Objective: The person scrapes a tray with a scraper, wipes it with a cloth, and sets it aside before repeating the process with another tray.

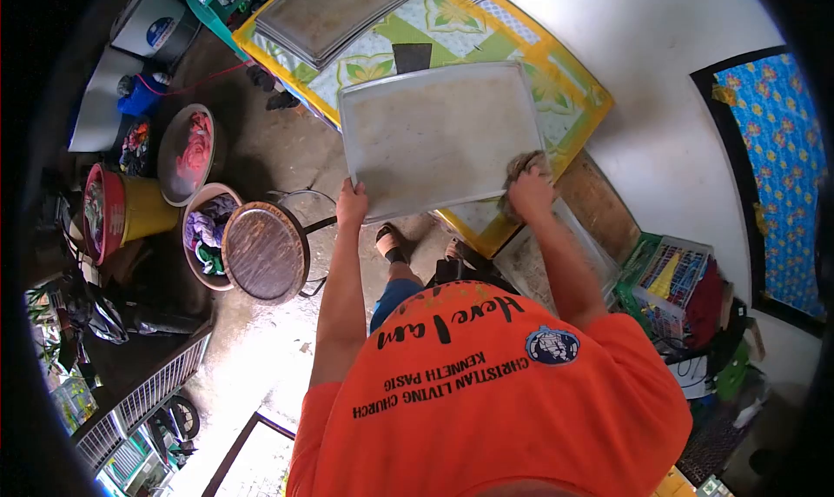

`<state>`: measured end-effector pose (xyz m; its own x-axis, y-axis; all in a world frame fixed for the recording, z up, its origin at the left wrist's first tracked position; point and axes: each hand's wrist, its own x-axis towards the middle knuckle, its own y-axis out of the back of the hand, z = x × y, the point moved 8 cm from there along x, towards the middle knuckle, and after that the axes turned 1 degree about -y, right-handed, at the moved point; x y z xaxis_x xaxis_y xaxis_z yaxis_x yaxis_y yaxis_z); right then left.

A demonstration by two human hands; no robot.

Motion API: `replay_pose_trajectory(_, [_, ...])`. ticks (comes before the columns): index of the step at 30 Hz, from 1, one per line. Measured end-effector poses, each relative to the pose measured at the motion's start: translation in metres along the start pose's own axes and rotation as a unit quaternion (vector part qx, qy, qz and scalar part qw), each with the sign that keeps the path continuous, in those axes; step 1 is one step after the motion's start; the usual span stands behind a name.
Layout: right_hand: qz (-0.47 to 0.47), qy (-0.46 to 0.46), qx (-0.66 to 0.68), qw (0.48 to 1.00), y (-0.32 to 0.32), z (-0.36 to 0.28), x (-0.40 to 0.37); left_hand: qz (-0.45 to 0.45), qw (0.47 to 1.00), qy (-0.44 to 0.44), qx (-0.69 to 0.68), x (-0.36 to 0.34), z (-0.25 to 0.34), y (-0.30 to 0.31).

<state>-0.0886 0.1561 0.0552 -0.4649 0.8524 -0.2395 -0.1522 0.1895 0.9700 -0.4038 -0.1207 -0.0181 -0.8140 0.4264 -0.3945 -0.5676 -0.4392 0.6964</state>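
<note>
Left hand (352,203) grips the near corner of a metal tray (439,132). Right hand (530,193) is closed on a brownish scrubbing pad (524,162), pressed to the tray's opposite near corner. The tray rests on a floral-covered bench (565,97). Rubbing likely goes best with the left hand pinning the tray firmly. Fingertips are hidden and the pad's material is unclear.

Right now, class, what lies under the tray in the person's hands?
Under the tray lies a flowered tablecloth, seen around its edges. The part directly beneath is hidden.
</note>
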Motion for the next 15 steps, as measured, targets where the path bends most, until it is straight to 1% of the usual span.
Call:
replay_pose_trajectory(3, [0.017, -0.015, 0.014, 1.0, -0.007, -0.001, -0.002, -0.009, 0.999, -0.031, -0.028, 0.004, 0.001, 0.003])
replay_pose_trajectory(4, [0.038, -0.009, 0.002, 0.999, -0.004, 0.001, 0.006, -0.01, 0.998, -0.046, -0.033, 0.008, 0.0, 0.003])
replay_pose_trajectory(6, [0.077, 0.004, -0.022, 0.997, 0.004, 0.008, 0.036, -0.013, 0.996, -0.076, -0.044, 0.012, -0.004, 0.001])
replay_pose_trajectory(9, [0.103, 0.05, -0.022, 0.993, 0.021, 0.007, 0.084, -0.017, 0.997, -0.078, -0.023, 0.016, -0.005, 0.0])
replay_pose_trajectory(12, [0.096, 0.091, -0.01, 0.991, 0.03, -0.002, 0.132, -0.018, 0.993, -0.098, -0.059, 0.022, -0.015, -0.006])
replay_pose_trajectory(15, [0.096, 0.114, -0.006, 0.989, 0.046, -0.021, 0.175, -0.04, 0.993, -0.087, -0.071, 0.0, 0.017, 0.012])
